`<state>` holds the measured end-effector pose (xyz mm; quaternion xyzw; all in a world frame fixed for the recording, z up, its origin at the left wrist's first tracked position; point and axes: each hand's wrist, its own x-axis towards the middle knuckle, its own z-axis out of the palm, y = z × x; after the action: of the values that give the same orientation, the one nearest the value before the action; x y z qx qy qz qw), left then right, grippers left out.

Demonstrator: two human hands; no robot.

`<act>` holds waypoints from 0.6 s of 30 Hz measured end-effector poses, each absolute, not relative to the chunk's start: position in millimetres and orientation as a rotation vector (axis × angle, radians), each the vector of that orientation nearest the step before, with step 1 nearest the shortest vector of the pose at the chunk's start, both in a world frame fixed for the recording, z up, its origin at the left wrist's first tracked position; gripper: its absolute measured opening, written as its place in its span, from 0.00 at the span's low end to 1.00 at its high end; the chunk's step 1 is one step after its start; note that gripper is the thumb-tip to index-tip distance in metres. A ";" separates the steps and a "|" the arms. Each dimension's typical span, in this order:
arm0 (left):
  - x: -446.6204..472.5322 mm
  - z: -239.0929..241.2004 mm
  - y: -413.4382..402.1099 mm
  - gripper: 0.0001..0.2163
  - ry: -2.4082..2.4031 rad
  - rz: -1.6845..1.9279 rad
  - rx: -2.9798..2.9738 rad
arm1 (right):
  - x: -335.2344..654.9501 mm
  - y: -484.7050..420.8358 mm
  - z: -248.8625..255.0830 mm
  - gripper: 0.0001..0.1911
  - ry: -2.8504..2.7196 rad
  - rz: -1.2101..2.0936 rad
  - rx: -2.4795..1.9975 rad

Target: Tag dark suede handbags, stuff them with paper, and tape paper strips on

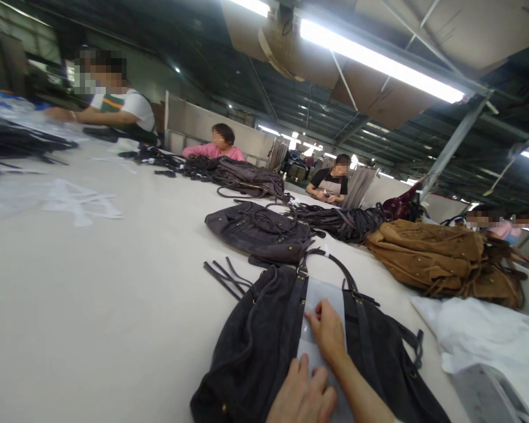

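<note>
A black handbag (255,329) with dark straps and brass-coloured fittings lies on the table in front of me. Down its middle, between the straps, runs a pale translucent strip (326,289) that looks like plastic or thin paper. My right hand (330,333) is on the strip with fingers curled, seemingly pinching it near its left side. Below it, my left hand (303,392) rests with spread fingers over the lower strip and the bag's front. The bag's handle (341,267) arches beyond the strip.
Behind the handbag lies a dark grey bag (258,229), with a heap of dark bags (247,176) farther off. Brown bags (432,252) and white plastic (489,335) are on the right. White strips (79,200) lie left. Several people work around the pale table (114,311).
</note>
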<state>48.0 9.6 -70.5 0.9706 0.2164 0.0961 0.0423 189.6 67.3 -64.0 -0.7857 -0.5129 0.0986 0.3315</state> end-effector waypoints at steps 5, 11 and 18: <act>45.1 -88.2 12.9 0.08 0.636 0.479 3.059 | 205.1 86.8 -53.7 0.06 -1.375 0.352 -2.125; 48.5 -97.9 12.3 0.08 0.661 0.602 3.097 | 217.8 67.8 -49.2 0.28 -1.609 0.686 -1.962; 46.3 -71.5 11.6 0.11 0.690 0.332 3.008 | 208.4 65.5 -56.2 0.20 -1.564 0.543 -1.929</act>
<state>46.3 11.6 -71.5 0.9689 0.2222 0.1071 0.0190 208.4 65.5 -56.2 -0.7250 -0.5878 0.2040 0.2955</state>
